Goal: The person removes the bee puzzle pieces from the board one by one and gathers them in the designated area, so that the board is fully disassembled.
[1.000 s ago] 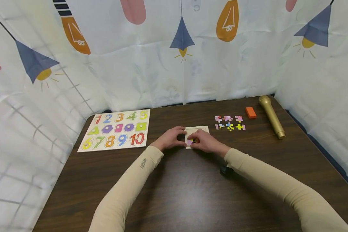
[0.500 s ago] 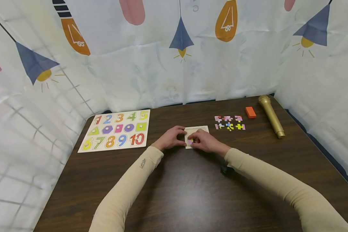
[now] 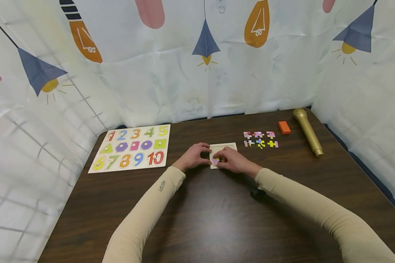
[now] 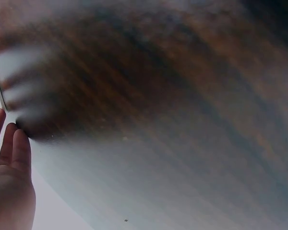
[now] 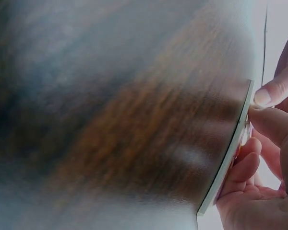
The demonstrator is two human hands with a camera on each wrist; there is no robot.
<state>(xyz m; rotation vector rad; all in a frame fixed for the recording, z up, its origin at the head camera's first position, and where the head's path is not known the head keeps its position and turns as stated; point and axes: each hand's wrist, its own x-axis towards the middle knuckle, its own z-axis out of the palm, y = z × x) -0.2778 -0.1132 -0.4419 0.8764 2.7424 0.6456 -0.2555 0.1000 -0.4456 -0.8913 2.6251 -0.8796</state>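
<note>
A small pale jigsaw tray [image 3: 231, 145] lies flat at the middle of the table. My left hand [image 3: 193, 156] holds its left side, thumb at the near corner and fingers at the far one. Over the tray, my right hand [image 3: 234, 160] has its fingers curled onto a pink and yellow jigsaw piece [image 3: 215, 160] at the near left corner, partly hidden by the fingers. In the right wrist view the tray's edge [image 5: 228, 155] shows side-on, with fingertips of both hands at it. The left wrist view catches only part of the left hand [image 4: 12, 177].
Several loose jigsaw pieces [image 3: 260, 140] lie in two rows right of the tray. Beyond them are an orange block [image 3: 284, 127] and a gold microphone [image 3: 308, 132]. A number and shape board [image 3: 144, 150] lies at the left. A patterned curtain [image 3: 181, 87] hangs behind the table.
Both hands stay in place at the tray; the right fingers shift only very slightly over the jigsaw piece. The loose pieces have not moved.
</note>
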